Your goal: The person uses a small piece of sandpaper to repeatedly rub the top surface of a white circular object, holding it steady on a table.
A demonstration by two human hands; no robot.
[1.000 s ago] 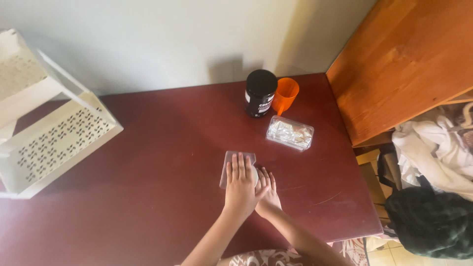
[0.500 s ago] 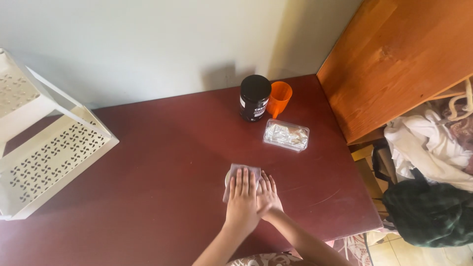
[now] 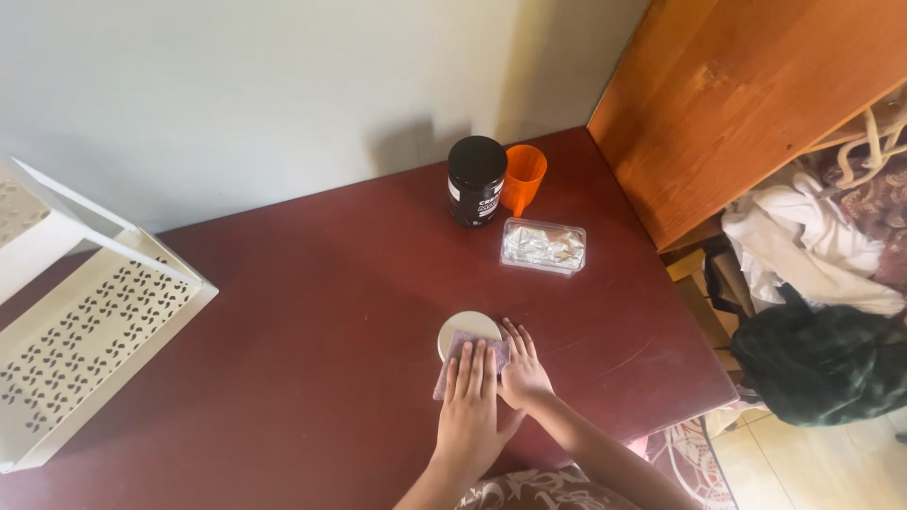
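Left hand (image 3: 470, 406) flat with fingers spread on a mauve cloth (image 3: 463, 364) at lower centre, cloth overlapping a white round lid (image 3: 465, 328), right hand (image 3: 522, 370) open-fingered just beside, dark red table (image 3: 312, 293)

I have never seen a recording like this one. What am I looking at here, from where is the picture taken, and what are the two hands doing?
There is no machine here: a person works with two bare hands. The camera sits on that person's head and looks down, so the arms enter from the bottom edge. The left hand lies flat on a small purplish cloth, which partly covers a round white lid-like disc. The right hand rests flat beside it on the dark red table. Neither hand grips anything. Farther back stand a black jar and an orange cup, with a clear plastic box in front of them. A white perforated rack stands at the left.
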